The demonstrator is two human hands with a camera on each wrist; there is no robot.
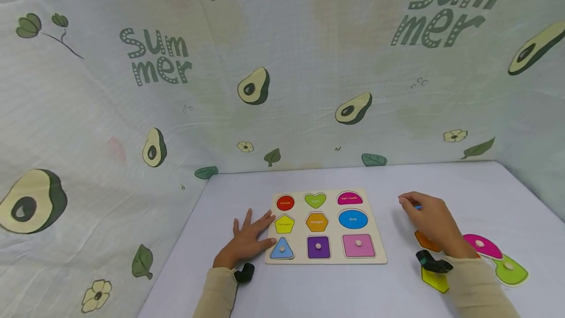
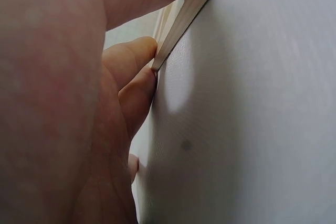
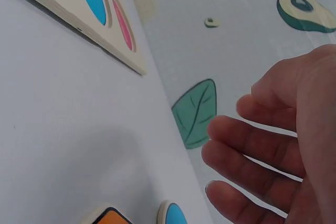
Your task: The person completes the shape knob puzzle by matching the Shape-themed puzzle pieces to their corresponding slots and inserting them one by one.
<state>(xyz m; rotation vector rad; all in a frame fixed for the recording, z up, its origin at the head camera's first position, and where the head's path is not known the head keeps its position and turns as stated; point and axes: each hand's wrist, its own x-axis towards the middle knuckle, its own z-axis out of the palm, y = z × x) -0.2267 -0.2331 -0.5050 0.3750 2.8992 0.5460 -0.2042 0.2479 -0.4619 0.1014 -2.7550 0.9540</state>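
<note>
My left hand [image 1: 247, 240] rests with spread fingers at the left edge of a wooden shape puzzle board [image 1: 333, 232]. In the left wrist view its fingertips touch the board's side [image 2: 181, 22]. A blue triangle [image 1: 277, 254], a purple square [image 1: 319, 254] and a pink rectangle [image 1: 366, 251], each with a knob, sit in the bottom row. Labelled, knobless shapes fill the upper rows. To the right of the board, my right hand [image 1: 430, 217] hovers with loosely bent fingers, nothing visible in them. Below it lies a blue piece [image 3: 176, 214], mostly hidden in the head view.
Near my right forearm lie loose pieces: an orange hexagon [image 1: 425, 240], a yellow piece [image 1: 434, 280], a magenta half round [image 1: 487, 248] and a green heart [image 1: 514, 273]. A printed cloth [image 1: 300, 126] hangs behind the white table [image 1: 309, 291]. Black devices are strapped to both wrists.
</note>
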